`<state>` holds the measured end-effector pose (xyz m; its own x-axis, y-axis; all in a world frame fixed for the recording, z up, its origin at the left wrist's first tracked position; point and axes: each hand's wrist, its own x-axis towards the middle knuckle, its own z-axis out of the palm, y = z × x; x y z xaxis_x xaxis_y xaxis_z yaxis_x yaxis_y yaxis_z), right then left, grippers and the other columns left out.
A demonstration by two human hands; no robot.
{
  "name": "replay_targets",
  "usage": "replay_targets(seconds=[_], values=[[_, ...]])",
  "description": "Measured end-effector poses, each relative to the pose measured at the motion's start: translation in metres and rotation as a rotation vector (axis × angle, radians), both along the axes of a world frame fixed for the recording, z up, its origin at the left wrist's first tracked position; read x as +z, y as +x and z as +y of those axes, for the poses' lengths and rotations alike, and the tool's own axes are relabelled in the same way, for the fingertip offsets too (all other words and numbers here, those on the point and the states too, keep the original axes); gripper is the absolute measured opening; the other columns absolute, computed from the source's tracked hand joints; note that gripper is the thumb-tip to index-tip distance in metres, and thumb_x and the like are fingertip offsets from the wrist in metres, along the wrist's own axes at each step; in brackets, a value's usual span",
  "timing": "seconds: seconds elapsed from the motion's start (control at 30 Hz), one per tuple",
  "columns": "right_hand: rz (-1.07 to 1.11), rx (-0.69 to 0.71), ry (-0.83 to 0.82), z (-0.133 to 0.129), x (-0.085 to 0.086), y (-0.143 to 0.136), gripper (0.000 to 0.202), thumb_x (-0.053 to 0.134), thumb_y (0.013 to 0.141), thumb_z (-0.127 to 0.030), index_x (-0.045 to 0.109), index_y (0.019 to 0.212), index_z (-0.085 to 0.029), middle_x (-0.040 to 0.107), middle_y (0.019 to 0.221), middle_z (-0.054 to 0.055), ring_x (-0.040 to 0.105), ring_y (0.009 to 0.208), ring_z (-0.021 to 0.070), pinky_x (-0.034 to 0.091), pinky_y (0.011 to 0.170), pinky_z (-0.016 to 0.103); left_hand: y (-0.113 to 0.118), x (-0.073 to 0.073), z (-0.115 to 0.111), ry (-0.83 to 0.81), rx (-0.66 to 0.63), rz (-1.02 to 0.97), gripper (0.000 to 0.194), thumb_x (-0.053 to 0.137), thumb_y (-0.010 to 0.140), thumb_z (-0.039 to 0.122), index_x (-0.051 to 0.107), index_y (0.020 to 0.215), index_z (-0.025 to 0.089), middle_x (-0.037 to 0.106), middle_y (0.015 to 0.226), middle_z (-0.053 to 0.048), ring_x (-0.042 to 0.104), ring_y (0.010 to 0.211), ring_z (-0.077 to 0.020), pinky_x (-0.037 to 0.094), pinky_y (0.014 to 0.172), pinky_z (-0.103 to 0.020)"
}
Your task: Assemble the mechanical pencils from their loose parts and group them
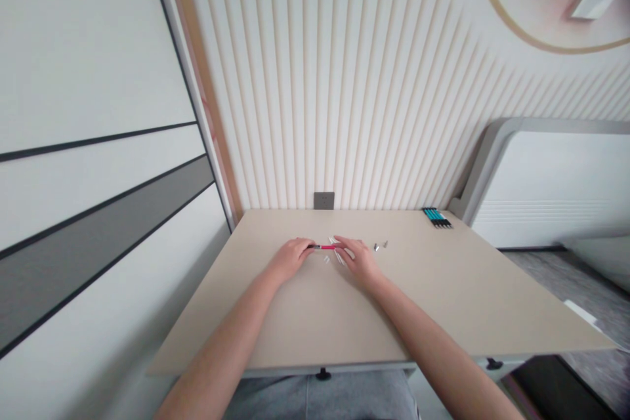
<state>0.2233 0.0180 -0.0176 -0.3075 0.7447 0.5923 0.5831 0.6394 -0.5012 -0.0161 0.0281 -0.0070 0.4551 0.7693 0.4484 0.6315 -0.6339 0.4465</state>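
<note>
A slim pen (327,247), pink along its middle with a dark left end, lies level between my two hands over the table. My left hand (291,257) pinches the dark end. The fingers of my right hand (357,259) are closed on the pink end. Thin white sticks (339,257) lie beside and partly under my right fingers, which hide some of them. Below the pen, small clear pieces (326,260) rest on the tabletop. Two small metallic parts, one of them a silvery piece (377,247), sit to the right of my right hand.
The beige table (315,328) reaches to a ribbed wall with a dark socket (323,201). A row of teal and black pens (438,218) lies at the back right corner. White cabinet panels (98,262) stand on the left; a bed headboard (551,177) is on the right.
</note>
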Motion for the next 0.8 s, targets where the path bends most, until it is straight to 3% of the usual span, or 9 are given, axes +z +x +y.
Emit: replay_targets(seconds=[0.1,0.23,0.33,0.4,0.6,0.8], values=[[-0.070,-0.080,-0.031,-0.001,0.003,0.002,0.028,0.049,0.094,-0.028,0.061,0.119,-0.023,0.070,0.107,0.006,0.062,0.099,0.0173,0.041,0.090,0.032,0.002,0.000,-0.001,-0.122,0.043,-0.215,0.023,0.047,0.094,0.036,0.061,0.103,0.020,0.070,0.094,-0.005,0.064,0.087,-0.0194,0.049,0.081,-0.031],[-0.333,-0.178,-0.111,-0.003,0.007,0.006,0.022,0.050,0.094,-0.032,0.071,0.096,-0.024,0.070,0.099,0.005,0.059,0.097,0.0192,0.038,0.087,0.031,0.003,0.000,0.001,-0.282,0.059,-0.564,0.030,0.046,0.093,0.043,0.055,0.103,0.017,0.070,0.094,-0.008,0.064,0.080,-0.0168,0.051,0.072,-0.029],[-0.477,-0.227,-0.148,-0.007,0.011,0.004,0.022,0.052,0.092,-0.033,0.072,0.094,-0.025,0.069,0.097,0.005,0.057,0.099,0.0202,0.035,0.085,0.031,0.001,-0.002,0.004,-0.313,0.069,-0.676,0.033,0.045,0.092,0.046,0.052,0.103,0.016,0.068,0.096,-0.009,0.063,0.078,-0.0159,0.050,0.066,-0.027],[-0.530,-0.254,-0.164,-0.010,0.013,0.002,0.023,0.051,0.092,-0.033,0.073,0.092,-0.024,0.069,0.097,0.006,0.056,0.099,0.0203,0.034,0.085,0.030,-0.001,-0.003,0.005,-0.291,0.096,-0.615,0.031,0.045,0.093,0.045,0.053,0.103,0.017,0.068,0.094,-0.008,0.063,0.077,-0.0158,0.050,0.066,-0.027],[-0.549,-0.346,-0.183,-0.011,0.013,0.000,0.027,0.046,0.094,-0.029,0.072,0.091,-0.023,0.068,0.098,0.007,0.055,0.097,0.0201,0.032,0.083,0.030,-0.002,-0.001,0.002,-0.042,0.057,-0.102,0.018,0.048,0.093,0.033,0.061,0.099,0.021,0.067,0.094,-0.004,0.061,0.090,-0.0199,0.047,0.082,-0.032],[-0.578,-0.425,-0.220,-0.006,0.008,0.005,0.028,0.045,0.093,-0.027,0.071,0.086,-0.020,0.067,0.096,0.009,0.055,0.097,0.0216,0.031,0.081,0.032,-0.001,0.000,0.000,0.012,0.022,0.049,0.017,0.047,0.095,0.030,0.062,0.100,0.021,0.066,0.095,-0.005,0.061,0.092,-0.0199,0.046,0.084,-0.032]])
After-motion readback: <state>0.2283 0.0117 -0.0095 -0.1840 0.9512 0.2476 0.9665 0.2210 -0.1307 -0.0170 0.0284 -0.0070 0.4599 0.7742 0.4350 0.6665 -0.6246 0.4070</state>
